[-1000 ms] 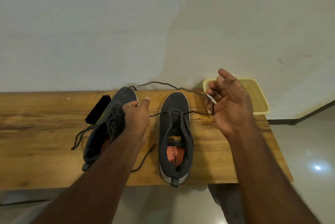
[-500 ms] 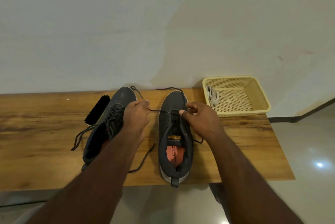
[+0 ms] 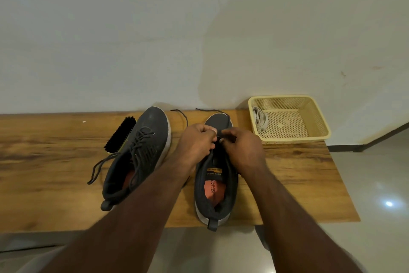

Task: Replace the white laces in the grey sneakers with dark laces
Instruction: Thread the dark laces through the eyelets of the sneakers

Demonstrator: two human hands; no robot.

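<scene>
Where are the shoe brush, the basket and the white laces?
shoe brush [image 3: 120, 134]: head view, on the black bristles, left of the laced sneaker.
basket [image 3: 318, 115]: head view, on its right perforated wall.
white laces [image 3: 260, 120]: head view, on the bundle at the basket's left end.

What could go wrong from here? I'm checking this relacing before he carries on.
Both hands, left hand and right hand, pinch the dark lace over the right sneaker; loose ends trail behind the toe, so uneven lengths seem possible. The left sneaker's lace lies untied and may snag.
</scene>
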